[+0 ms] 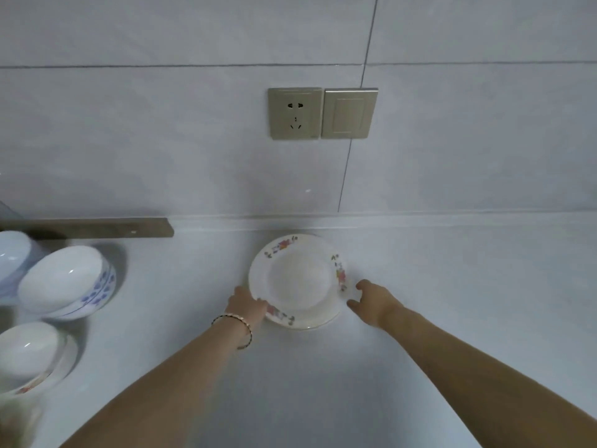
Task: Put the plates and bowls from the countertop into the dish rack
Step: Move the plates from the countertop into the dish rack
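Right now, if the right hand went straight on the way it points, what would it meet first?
Probably the plate: the right hand points up-left at its right rim, fingers just short of it, though depth is unclear.

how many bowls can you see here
3, all at the left: a pale bowl cut by the frame edge, a blue-patterned bowl beside it, a white bowl nearest. More may be out of view.
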A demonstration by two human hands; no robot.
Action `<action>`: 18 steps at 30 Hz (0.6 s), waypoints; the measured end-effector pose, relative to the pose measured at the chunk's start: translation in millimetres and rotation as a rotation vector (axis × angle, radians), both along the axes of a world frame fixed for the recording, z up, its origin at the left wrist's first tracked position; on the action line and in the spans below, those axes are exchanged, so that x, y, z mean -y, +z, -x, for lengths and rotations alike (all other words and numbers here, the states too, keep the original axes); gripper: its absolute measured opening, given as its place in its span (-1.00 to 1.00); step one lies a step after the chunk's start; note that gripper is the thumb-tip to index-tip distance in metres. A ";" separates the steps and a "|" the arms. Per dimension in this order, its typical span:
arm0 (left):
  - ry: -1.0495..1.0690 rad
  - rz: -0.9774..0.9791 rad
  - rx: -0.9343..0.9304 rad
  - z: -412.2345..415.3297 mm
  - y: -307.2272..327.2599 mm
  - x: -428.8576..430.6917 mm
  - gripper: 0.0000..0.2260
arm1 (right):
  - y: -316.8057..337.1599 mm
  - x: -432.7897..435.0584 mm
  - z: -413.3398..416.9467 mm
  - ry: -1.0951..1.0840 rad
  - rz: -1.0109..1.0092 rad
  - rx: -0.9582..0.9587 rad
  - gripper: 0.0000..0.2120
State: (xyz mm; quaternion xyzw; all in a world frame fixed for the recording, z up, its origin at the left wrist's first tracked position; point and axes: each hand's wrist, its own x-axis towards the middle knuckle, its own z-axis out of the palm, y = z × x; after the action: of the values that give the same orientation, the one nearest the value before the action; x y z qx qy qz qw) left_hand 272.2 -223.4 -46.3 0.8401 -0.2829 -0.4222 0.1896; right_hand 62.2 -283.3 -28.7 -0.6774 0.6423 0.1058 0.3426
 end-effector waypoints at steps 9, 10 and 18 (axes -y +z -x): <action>0.136 0.012 -0.160 -35.1 -64.3 42.4 -0.81 | -76.8 67.7 -30.5 -0.398 -0.056 0.211 -0.65; 0.147 0.015 -0.179 -35.9 -64.8 42.1 -0.79 | -80.3 67.3 -28.3 -0.421 -0.060 0.243 -0.66; 0.078 -0.005 -0.197 -15.0 -44.9 -7.1 -0.70 | -71.0 8.3 6.7 -0.495 -0.058 0.374 -0.83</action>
State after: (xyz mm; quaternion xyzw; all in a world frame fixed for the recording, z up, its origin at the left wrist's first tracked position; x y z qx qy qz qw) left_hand 287.2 -216.3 -91.2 0.8053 -0.2287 -0.4960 0.2306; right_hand 55.5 -291.6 -99.7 -0.4982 0.7101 -0.0891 0.4894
